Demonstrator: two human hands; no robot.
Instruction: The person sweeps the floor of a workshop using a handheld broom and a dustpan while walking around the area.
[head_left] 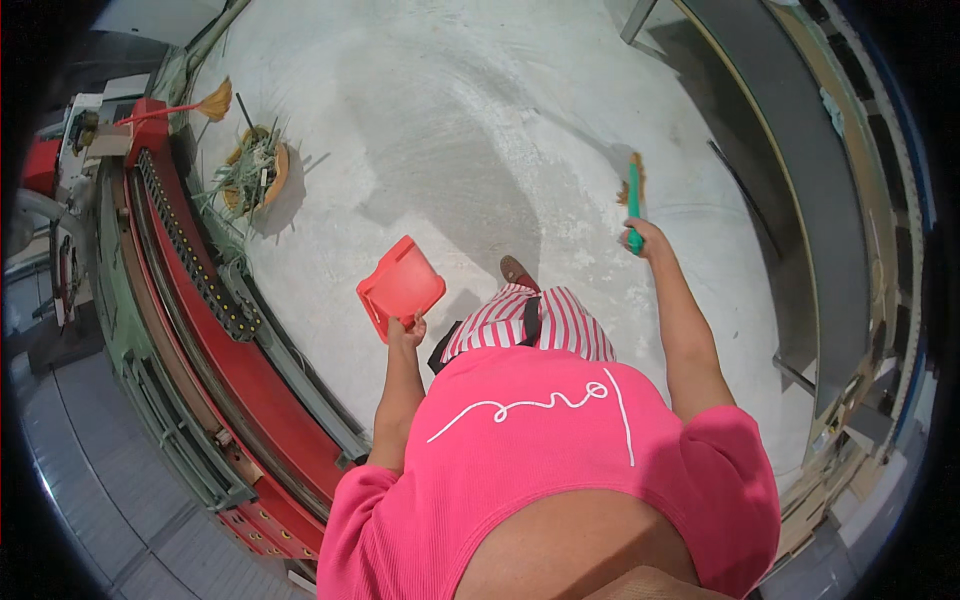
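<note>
My left hand [407, 331] grips the near edge of a red plastic dustpan [403, 283], its fingers closed around the handle end. The pan is held out left of my body, above the pale floor. Out to the right, my right hand [648, 240] is wrapped around the green handle of a hand brush [634, 190]. The brown bristles point away from me and look close to the floor; whether they touch it I cannot tell. The two tools are well apart.
A basket of green scraps [262, 185] stands on the floor at far left, near a small orange broom head [215, 101]. A long red machine rail [260, 395] runs along my left. On the right is a grey-topped table [800, 130] with a dark rod [745, 190] beside it.
</note>
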